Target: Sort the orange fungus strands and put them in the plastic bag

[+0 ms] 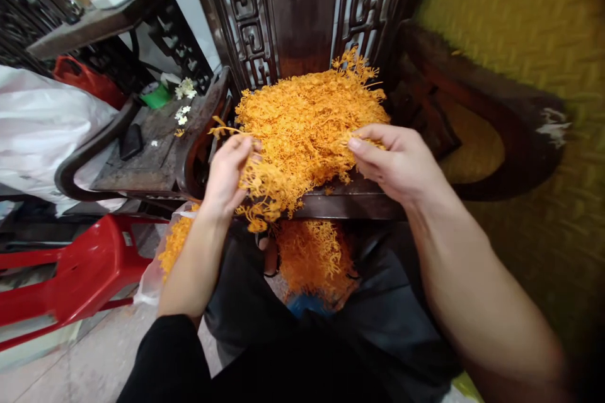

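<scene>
A large heap of orange, branching dried flower sprigs (307, 126) lies on the seat of a carved dark wooden chair (302, 31). My left hand (228, 170) is closed around a bunch of these sprigs (265, 186) at the heap's left side; stem ends poke out above the fingers, and the frilly heads hang below. On the right side, my right hand (385, 154) pinches with thumb and forefinger at a bit of orange sprig near the heap's edge. Whether that piece is apart from the heap I cannot make out.
More orange sprigs (314, 252) sit below the seat between my legs, above something blue. A plastic bag (174, 242) of them stands left, by a red plastic stool (89, 264). Green tape (155, 94), a dark phone-like object (131, 141) and white flowers (184, 89) lie on the left wooden surface.
</scene>
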A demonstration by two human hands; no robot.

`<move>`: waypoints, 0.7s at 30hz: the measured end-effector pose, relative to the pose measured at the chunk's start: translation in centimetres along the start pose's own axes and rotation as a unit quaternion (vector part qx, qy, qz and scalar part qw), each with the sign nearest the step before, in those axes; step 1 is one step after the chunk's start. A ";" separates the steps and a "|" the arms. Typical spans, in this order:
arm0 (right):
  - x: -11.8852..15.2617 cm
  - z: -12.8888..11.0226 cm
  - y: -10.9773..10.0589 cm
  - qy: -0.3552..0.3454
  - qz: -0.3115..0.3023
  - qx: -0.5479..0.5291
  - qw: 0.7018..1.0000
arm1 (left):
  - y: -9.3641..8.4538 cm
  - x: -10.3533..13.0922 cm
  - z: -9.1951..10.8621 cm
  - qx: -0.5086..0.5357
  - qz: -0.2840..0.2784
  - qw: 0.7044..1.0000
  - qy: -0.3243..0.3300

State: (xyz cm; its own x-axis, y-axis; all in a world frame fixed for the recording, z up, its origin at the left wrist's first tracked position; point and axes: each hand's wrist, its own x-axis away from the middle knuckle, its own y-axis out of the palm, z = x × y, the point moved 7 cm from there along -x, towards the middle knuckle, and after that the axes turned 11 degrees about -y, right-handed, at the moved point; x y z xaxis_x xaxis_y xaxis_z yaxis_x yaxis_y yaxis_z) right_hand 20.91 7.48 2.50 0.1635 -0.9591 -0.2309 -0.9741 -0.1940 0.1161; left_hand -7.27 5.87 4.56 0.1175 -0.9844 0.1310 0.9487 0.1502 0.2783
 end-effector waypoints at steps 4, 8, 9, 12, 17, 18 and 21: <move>0.5 -0.2 2.4 0.045 -0.099 -0.130 0.986 | 4.3 1.7 -2.2 -0.040 -0.090 0.994 -0.046; 0.8 -0.4 4.1 0.044 -0.151 -0.162 0.974 | 6.0 2.4 -2.5 -0.041 -0.122 0.991 -0.041; 0.8 -0.4 4.3 0.042 -0.159 -0.161 0.973 | 6.2 2.5 -2.4 -0.041 -0.126 0.990 -0.040; 0.8 -0.4 4.6 0.025 -0.161 -0.147 0.975 | 6.3 2.6 -2.3 -0.034 -0.130 0.990 -0.047; 0.4 -0.9 4.3 0.013 -0.130 -0.147 0.980 | 6.7 2.6 -2.7 0.035 -0.165 0.981 -0.094; 0.3 -0.8 4.2 0.021 -0.126 -0.160 0.979 | 6.6 2.5 -2.7 0.044 -0.168 0.980 -0.095; -0.2 -0.2 3.6 0.051 -0.093 -0.212 0.972 | 6.3 2.3 -2.7 0.050 -0.166 0.979 -0.103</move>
State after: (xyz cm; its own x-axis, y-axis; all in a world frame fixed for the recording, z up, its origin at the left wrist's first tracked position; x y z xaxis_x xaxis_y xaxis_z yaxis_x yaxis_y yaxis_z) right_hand 17.39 6.96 3.22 0.3654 -0.9109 -0.1919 -0.7779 -0.4120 0.4745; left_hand -0.27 4.35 4.01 -0.2641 -0.9425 0.2048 0.8902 -0.1564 0.4280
